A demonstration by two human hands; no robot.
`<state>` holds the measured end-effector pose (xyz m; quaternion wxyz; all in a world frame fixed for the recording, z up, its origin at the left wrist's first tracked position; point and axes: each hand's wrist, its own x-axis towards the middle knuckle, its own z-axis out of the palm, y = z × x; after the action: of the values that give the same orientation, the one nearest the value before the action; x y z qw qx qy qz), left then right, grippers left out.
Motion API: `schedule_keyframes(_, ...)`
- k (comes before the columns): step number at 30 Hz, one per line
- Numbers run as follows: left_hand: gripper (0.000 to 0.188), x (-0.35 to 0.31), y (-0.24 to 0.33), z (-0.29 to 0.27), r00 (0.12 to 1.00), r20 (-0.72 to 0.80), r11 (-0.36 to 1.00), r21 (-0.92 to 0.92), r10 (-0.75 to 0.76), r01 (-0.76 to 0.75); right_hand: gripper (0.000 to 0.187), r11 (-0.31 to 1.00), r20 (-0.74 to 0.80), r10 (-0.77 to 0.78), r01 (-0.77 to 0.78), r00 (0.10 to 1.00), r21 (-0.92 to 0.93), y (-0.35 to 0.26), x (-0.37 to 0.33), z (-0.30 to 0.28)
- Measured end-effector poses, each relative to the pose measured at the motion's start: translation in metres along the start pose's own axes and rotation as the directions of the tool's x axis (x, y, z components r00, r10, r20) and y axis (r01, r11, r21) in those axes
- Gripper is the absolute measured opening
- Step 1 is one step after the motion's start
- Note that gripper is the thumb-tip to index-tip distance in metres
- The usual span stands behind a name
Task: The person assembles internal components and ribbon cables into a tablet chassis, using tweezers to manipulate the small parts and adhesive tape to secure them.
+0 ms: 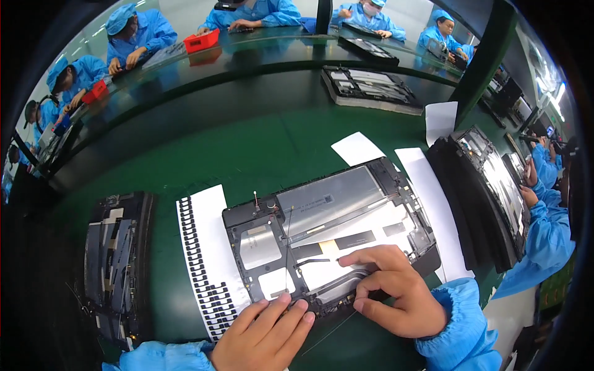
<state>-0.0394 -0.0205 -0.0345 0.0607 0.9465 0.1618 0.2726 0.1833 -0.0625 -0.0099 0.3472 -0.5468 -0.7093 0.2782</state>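
In front of me a tablet housing [334, 201] lies open-side up, showing a silver battery plate, white areas and black strips. My left hand [266, 334] lies on its near edge, fingers stretched out and holding nothing. Over the near right part is my right hand [399, 290]. Its index finger reaches onto the inside, while thumb and middle finger come together at the edge. What they pinch is too small to make out. A thin dark wire [328, 337] trails from near that thumb toward me. Another thin wire [288, 247] crosses the housing.
A white sheet with rows of black stickers [204, 272] lies left of the housing. Farther left is a stack of dark housings [114, 266]; another stack [482, 191] stands right. More housings [371, 86] sit at the back. Co-workers in blue [139, 34] work beyond and on the right.
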Motion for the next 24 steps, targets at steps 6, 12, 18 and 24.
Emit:
schedule_keyframes(6, 0.028, 0.001, 0.002, -0.004, 0.998, 0.031, 0.998, 0.000, -0.059, 0.059, 0.006, 0.999, 0.047, 0.041, -0.042, 0.998, 0.021, 0.000, 0.005, 0.001)
schedule_keyframes(12, 0.029, 0.002, 0.007, -0.007, 0.999, 0.028, 1.000, 0.014, -0.024, 0.024, 0.007, 0.999, 0.015, 0.012, -0.012, 1.000, -0.045, -0.001, 0.004, 0.004)
schedule_keyframes(18, 0.032, 0.011, 0.023, 0.044, 0.974, -0.212, 0.995, -0.069, -0.083, 0.070, 0.009, 0.998, 0.027, 0.018, -0.016, 0.999, -0.063, -0.001, 0.004, -0.003)
schedule_keyframes(24, 0.031, 0.008, 0.024, 0.046, 0.971, -0.220, 0.995, -0.061, -0.088, 0.076, 0.019, 0.991, -0.017, 0.070, -0.068, 0.997, 0.111, 0.003, -0.002, -0.012)
